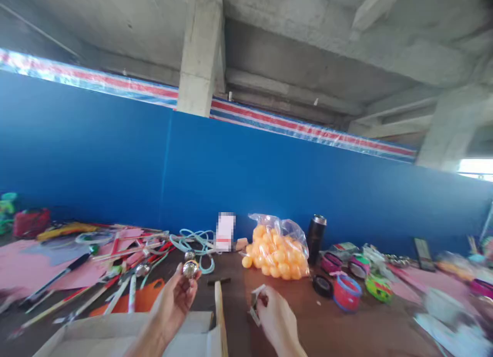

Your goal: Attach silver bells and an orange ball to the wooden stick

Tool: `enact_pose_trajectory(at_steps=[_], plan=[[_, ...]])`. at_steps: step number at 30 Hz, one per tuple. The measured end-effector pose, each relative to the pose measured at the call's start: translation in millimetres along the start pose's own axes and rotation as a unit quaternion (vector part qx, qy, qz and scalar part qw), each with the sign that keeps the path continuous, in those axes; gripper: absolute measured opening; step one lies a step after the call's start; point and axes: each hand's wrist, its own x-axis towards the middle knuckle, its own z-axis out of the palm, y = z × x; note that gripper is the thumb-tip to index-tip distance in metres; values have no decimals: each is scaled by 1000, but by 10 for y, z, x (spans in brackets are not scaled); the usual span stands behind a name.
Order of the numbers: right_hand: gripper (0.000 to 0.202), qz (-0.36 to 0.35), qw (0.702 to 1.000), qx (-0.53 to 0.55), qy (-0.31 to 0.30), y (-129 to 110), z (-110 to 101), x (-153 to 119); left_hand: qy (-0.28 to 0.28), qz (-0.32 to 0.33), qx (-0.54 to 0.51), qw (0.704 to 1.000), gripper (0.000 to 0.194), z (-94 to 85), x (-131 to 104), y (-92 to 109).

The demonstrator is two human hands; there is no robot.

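My left hand (177,298) is raised above a pale cardboard box (192,323), its fingers closed round a shiny silver ball (190,269). A second, smaller silver ball (189,255) shows just behind the first; whether the hand touches it I cannot tell. Over the brown table, my right hand (276,316) pinches a small, flat, pale piece (254,312). Its kind is unclear because the fingers cover part of it and it is blurred. To the left of my left hand, another silver ball (142,269) lies among sticks.
A clear bag of orange balls (279,254) stands ahead, beside a black flask (316,233). Light-blue cord (196,240) is coiled at centre left. Black tape (322,286) and a red-and-blue drum-like item (346,293) sit to the right. A blue wall (250,177) runs behind.
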Motion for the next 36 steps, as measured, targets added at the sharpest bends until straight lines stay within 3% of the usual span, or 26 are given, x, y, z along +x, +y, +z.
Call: enact_pose_trajectory(at_steps=[7,13,17,23,31,36], plan=[[11,-107,982,150,35,-158,56,-46,-31,23,111,993,24,8,-36,-136],[8,-151,958,245,4,-371,44,-148,-75,-12,177,981,30,122,-176,-248],[5,-126,933,334,-40,-409,42,-185,-117,-59,202,971,33,216,-282,-303],[8,-23,851,499,-165,-448,129,-200,-146,-83,235,957,32,290,-378,-371],[20,24,793,576,-198,-560,136,-225,-152,-67,267,949,37,248,-302,-418],[26,38,778,594,-202,-562,169,-232,-142,-55,276,949,41,171,-188,-487]])
